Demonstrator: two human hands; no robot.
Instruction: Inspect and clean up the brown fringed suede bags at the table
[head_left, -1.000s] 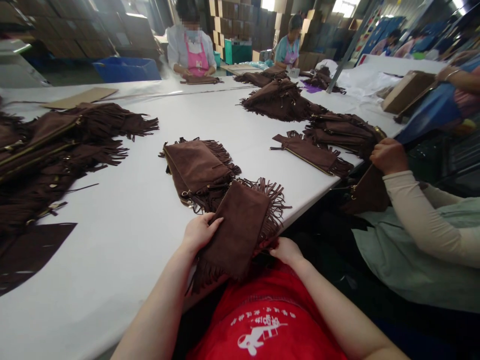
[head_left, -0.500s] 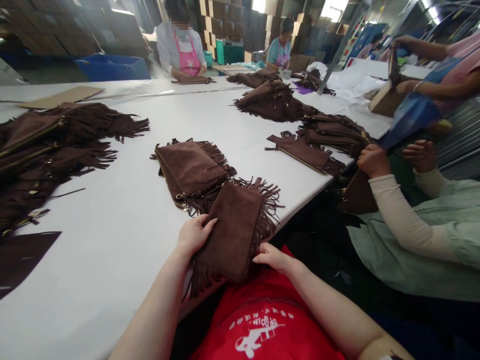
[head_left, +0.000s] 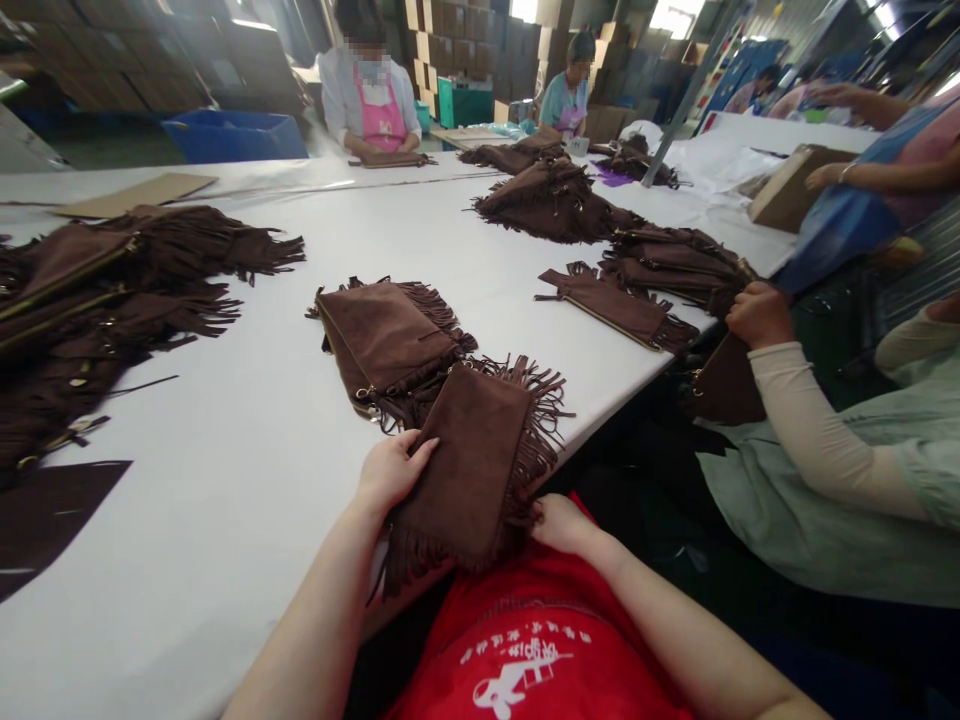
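Observation:
A brown fringed pouch (head_left: 469, 460) lies tilted over the table's near edge, its fringe spreading to the right and below. My left hand (head_left: 394, 470) grips its left edge, thumb on top and the other fingers partly hidden. At the lower right side, my right hand (head_left: 561, 522) is closed with its fingertips pinched on strands of the pouch's fringe. Just beyond lies another brown pouch (head_left: 390, 335) with a gold zipper, partly overlapped by the first one.
Brown fringed pouches (head_left: 142, 260) are heaped on the white table (head_left: 247, 480) at left, with more piles (head_left: 555, 200) farther back. To the right, a co-worker's hand (head_left: 757, 315) holds a pouch. Other people stand around the table; a cardboard box (head_left: 799, 185) sits at right.
My right hand has moved slightly right and down, and its fingers have closed on the fringe. The left hand keeps its grip. At right, a co-worker's raised hand has moved off the box.

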